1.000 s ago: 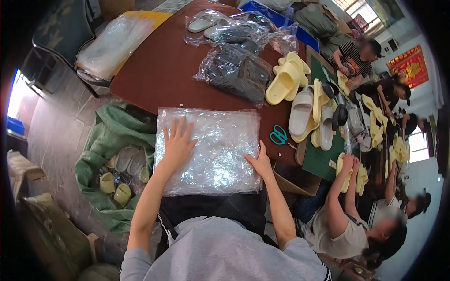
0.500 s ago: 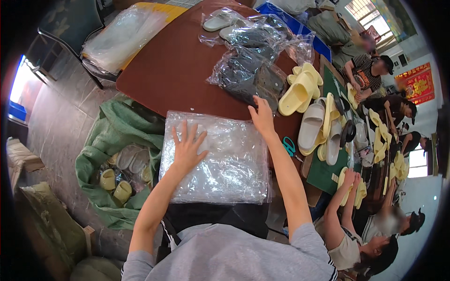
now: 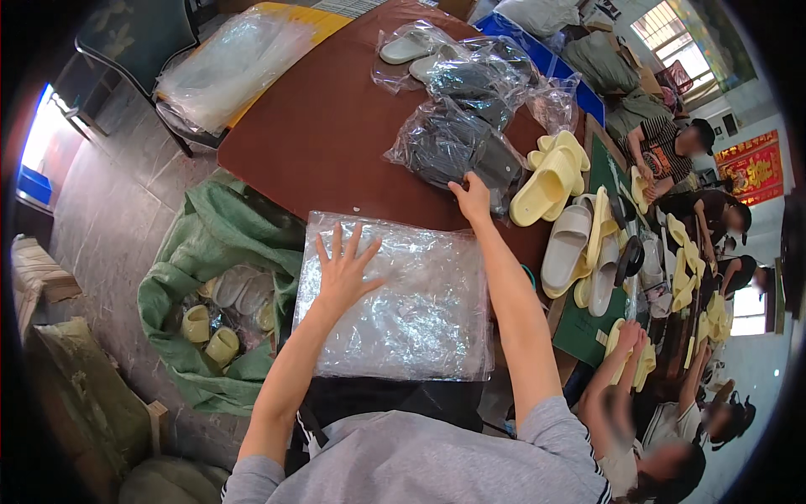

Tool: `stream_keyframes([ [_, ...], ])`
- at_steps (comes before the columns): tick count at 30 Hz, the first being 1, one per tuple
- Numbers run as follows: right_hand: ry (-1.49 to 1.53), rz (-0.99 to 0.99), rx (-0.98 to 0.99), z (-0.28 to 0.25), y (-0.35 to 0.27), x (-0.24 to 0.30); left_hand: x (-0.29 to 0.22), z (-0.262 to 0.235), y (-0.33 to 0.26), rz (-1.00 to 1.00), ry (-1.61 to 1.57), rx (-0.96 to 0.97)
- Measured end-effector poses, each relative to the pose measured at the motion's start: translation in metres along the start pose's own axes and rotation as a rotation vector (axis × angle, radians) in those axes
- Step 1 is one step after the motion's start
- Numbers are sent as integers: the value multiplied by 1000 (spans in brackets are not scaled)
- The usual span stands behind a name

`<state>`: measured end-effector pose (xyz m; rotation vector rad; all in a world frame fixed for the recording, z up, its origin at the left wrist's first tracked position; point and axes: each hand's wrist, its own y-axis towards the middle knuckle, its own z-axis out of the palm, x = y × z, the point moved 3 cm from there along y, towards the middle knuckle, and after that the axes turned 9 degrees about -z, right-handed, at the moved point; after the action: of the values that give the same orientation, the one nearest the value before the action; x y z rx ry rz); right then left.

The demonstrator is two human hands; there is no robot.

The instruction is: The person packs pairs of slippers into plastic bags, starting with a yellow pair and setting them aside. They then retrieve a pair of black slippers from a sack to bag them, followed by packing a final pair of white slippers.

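My left hand [image 3: 342, 275] lies flat with fingers spread on a stack of clear plastic bags [image 3: 403, 328] at the table's near edge. My right hand [image 3: 472, 202] is at the near edge of a clear bag of dark grey slippers [image 3: 441, 147], its thumb and bent fingers closed on that edge. Beyond it are more bagged slippers [image 3: 478, 76], one pair pale grey. Right of that hand sit loose yellow slippers [image 3: 541, 191] and grey slippers [image 3: 567, 244].
A brown table [image 3: 290, 126] spreads ahead. On the left a green sack [image 3: 164, 323] holds bagged slippers. Plastic sheets [image 3: 235, 67] lie on a chair. Scissors [image 3: 527, 275] show partly behind my right forearm. Co-workers [image 3: 663, 155] handle slippers along the green tabletop [image 3: 579, 332] at right.
My right hand has moved slightly forward and its fingers have closed at the edge of the dark slippers' bag. My left hand stays spread on the stack. The whole view has shifted a little.
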<state>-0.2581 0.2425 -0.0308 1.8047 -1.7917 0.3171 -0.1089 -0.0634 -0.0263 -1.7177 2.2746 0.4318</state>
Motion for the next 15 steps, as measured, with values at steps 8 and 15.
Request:
stream_keyframes([
  [8, 191, -332, -170, -106, 10, 96, 0, -1, 0, 12, 31, 6],
  [15, 151, -417, -46, -206, -79, 204, -12, -30, -7, 87, 0, -82],
])
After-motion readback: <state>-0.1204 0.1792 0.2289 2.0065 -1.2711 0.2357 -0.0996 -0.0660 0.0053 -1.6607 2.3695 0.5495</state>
